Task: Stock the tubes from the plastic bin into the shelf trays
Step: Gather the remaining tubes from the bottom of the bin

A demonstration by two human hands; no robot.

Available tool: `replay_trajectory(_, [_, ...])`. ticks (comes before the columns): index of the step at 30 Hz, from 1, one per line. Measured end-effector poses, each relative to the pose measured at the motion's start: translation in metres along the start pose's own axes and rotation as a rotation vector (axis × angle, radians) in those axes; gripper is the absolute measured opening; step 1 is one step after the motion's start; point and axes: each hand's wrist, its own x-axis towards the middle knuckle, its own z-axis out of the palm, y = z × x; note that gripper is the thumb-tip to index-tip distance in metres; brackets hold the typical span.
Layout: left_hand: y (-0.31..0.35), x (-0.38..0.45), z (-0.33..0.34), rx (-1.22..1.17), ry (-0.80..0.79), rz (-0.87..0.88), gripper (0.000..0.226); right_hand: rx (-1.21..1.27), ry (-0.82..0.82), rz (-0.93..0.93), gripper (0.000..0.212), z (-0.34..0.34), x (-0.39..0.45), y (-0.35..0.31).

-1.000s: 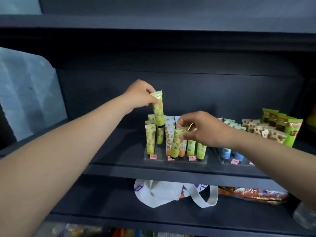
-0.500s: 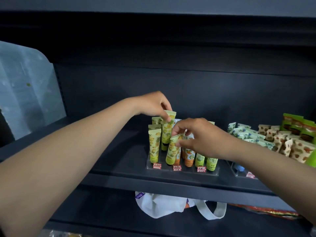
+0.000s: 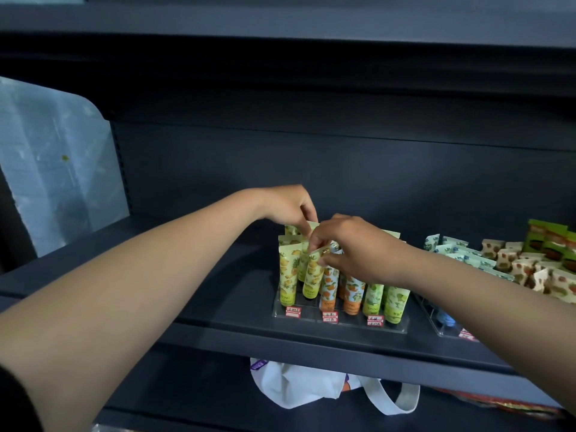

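While right hand (image 3: 355, 247) pinches yellow tube (image 3: 313, 275), left hand (image 3: 288, 205) grips another; approx 8 tubes in tray (image 3: 343, 322).

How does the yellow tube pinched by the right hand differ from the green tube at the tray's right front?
The yellow tube tilts, its top pinched by the right hand; the green tube stands free, touched by no hand. The yellow tube has a yellow fruit print, the green tube a pale green one. Both stand cap-down in the clear tray.
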Motion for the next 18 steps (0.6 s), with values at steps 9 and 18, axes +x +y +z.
replay_trajectory(9, [-0.005, 0.0, -0.001, -0.031, 0.021, 0.008, 0.008, -0.019, 0.022, -0.017, 0.023, 0.004, 0.001, -0.004])
replay_trajectory(18, [-0.006, -0.004, -0.014, -0.143, 0.122, 0.005, 0.006, -0.038, 0.025, -0.006, 0.024, 0.005, 0.002, -0.005])
